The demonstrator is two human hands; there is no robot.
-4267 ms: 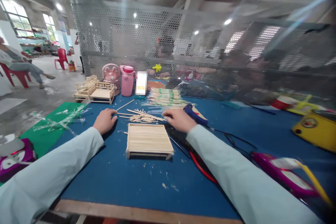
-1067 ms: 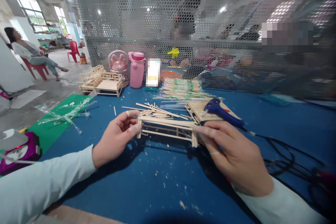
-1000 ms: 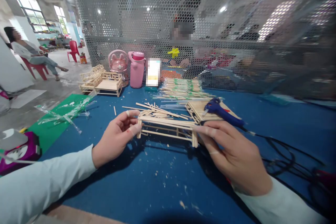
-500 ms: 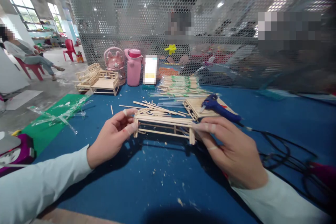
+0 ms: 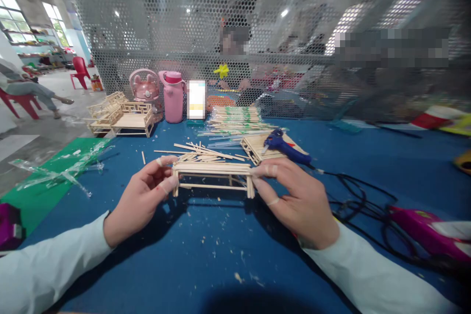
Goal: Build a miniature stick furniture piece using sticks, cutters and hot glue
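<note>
In the head view, the left hand (image 5: 142,196) and right hand (image 5: 300,196) each pinch one end of a small stick frame (image 5: 212,171), seemingly lifted over the middle of a blue table (image 5: 176,260). It looks largely assembled, though what is left cannot be told; loose sticks (image 5: 206,154) lie unused just beyond, and a blue glue gun (image 5: 289,148) rests on a slatted platform (image 5: 257,144) farther right.

The stick frame (image 5: 212,169) has its ends partly hidden by the fingertips of the left hand (image 5: 137,201) and right hand (image 5: 300,201); beyond it, the blue glue gun (image 5: 282,144) covers part of a slatted panel (image 5: 253,145), and a bright screen (image 5: 196,100) is pixelated; far left of it, a seated person (image 5: 29,89) and a purple box (image 5: 8,226) are cut off; far right of it, a yellow thing (image 5: 464,162), also cut off, is too blurred to name.
</note>
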